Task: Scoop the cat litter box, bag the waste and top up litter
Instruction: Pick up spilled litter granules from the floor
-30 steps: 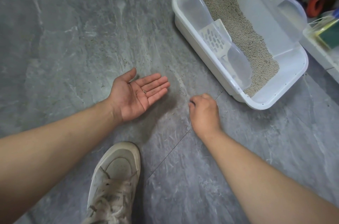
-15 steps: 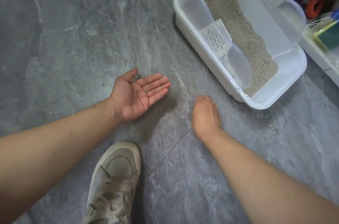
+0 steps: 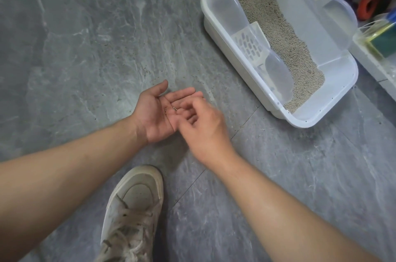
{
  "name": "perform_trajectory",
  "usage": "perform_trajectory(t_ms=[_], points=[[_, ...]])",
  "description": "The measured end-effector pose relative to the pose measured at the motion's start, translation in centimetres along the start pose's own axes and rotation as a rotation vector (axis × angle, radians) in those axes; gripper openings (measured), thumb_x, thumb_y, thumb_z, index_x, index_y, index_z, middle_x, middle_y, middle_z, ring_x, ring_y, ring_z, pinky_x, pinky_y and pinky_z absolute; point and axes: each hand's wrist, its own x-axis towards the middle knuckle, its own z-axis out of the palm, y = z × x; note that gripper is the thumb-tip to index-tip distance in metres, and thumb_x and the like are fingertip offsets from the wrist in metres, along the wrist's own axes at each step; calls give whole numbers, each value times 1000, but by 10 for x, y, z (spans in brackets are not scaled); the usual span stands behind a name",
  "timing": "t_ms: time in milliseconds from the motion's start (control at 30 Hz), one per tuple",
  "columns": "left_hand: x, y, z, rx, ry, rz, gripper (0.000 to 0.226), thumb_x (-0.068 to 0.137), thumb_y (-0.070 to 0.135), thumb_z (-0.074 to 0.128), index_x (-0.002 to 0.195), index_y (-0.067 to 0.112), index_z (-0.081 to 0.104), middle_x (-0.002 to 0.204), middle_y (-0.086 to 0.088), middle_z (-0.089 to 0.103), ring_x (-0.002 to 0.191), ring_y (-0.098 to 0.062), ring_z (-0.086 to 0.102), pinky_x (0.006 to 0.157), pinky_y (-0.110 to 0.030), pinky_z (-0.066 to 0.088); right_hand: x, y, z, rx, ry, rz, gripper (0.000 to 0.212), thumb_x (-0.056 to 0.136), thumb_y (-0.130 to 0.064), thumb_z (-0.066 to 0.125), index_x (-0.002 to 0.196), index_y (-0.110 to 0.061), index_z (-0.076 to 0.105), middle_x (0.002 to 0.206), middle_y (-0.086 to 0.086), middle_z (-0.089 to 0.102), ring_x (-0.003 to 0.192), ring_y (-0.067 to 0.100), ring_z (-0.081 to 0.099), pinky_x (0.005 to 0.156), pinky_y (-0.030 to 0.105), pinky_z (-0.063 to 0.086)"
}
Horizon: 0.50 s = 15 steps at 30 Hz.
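My left hand [image 3: 155, 115] lay palm up just above the floor [image 3: 85, 36], fingers straight and relaxed, thumb out to the side. A few litter grains [image 3: 174, 108] sat on it where the fingers meet the palm. My right hand [image 3: 203, 126] hung over the left one's fingers, back toward the camera and somewhat blurred. Its fingers were loosely curled with the tips down near the grains. I could not tell whether they pinched anything.

The litter box [image 3: 330, 109] stood on the floor ahead and to the right, well apart from both hands. Its clear hood [image 3: 304, 15] was on, with the opening facing me. Litter [image 3: 285, 41] lay in a band down the middle of the tray. The white slotted scoop [image 3: 249, 44] rested inside against the near wall, seen partly through the hood.

More loose grains [image 3: 150, 71] were scattered on the floor between my hands and the box. My shoe [image 3: 135, 212] was planted below the hands. A shelf [image 3: 379, 47] with blurred items stood beside the box at the right edge.
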Motion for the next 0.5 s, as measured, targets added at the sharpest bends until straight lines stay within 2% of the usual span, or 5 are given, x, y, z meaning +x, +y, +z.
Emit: perform_trajectory(t_ms=[67,133,233,333,500], points=[[1,2,-2,-34,26,33,62,105,43,37,113,-9,68,124,-28,68,110,-42,70,93,-51,57,-2,23,-15,-79,141,5,5,87,-12,70,91,-11,68,84,-3,61,70,6,54,69,17,46],[1,4,-5,-51,56,60,59,105,41,38,119,-10,64,123,-29,68,111,-44,69,94,-52,56,-3,57,-29,-203,199,149,11,86,-11,69,97,-9,68,94,6,63,79,15,60,81,32,51],[1,7,-8,-57,86,82,58,105,40,38,122,-10,62,123,-28,68,112,-44,68,95,-52,55,-9,93,-38,-368,47,416,14,85,-13,67,98,-7,66,99,14,63,90,30,60,84,41,50],[1,7,-8,-47,97,94,57,105,39,38,123,-10,61,122,-28,68,112,-44,68,96,-51,55,-13,99,-33,-381,28,414,6,84,-6,61,87,-6,66,90,12,65,85,29,59,79,40,51],[1,6,-6,-22,105,94,58,105,40,37,123,-10,62,123,-28,68,111,-44,69,95,-51,56,1,96,-26,-403,23,317,13,85,0,55,77,1,66,81,14,67,77,34,61,70,42,51]])
